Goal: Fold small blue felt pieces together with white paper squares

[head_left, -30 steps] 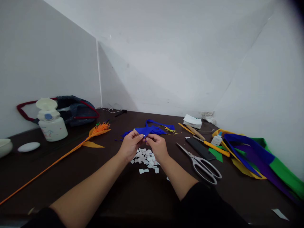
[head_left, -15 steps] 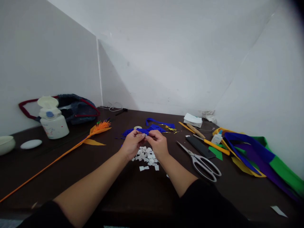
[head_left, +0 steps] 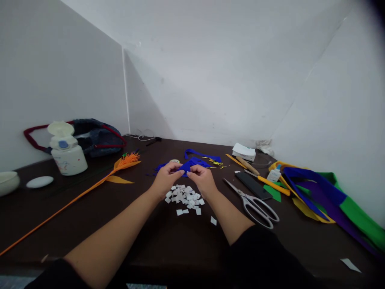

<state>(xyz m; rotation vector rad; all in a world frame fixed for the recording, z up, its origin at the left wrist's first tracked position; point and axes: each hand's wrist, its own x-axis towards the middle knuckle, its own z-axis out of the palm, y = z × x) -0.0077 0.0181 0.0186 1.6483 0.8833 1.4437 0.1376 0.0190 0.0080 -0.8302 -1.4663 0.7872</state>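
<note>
Both my hands are at the middle of the table, pinching a small piece of blue crepe paper (head_left: 184,167) between them. My left hand (head_left: 166,178) grips its left side with thumb and fingers, and my right hand (head_left: 202,179) grips its right side. Just in front of them lies a loose pile of small white paper pieces (head_left: 184,196). More blue paper (head_left: 207,157) lies behind my hands, with some yellow shreds (head_left: 217,162) beside it. The exact edges of the held piece blend into the blue behind it.
Scissors (head_left: 252,204), a black phone-like slab (head_left: 252,185), a yellow cutter (head_left: 273,186), a glue bottle (head_left: 274,174) and coloured paper (head_left: 319,188) lie to the right. At left are an orange paper flower (head_left: 120,168), a white bottle (head_left: 69,158) and a bowl (head_left: 9,184).
My hands have moved slightly apart, and the blue paper between them now hangs lower and flatter. A white piece near my right forearm has come into fuller view.
</note>
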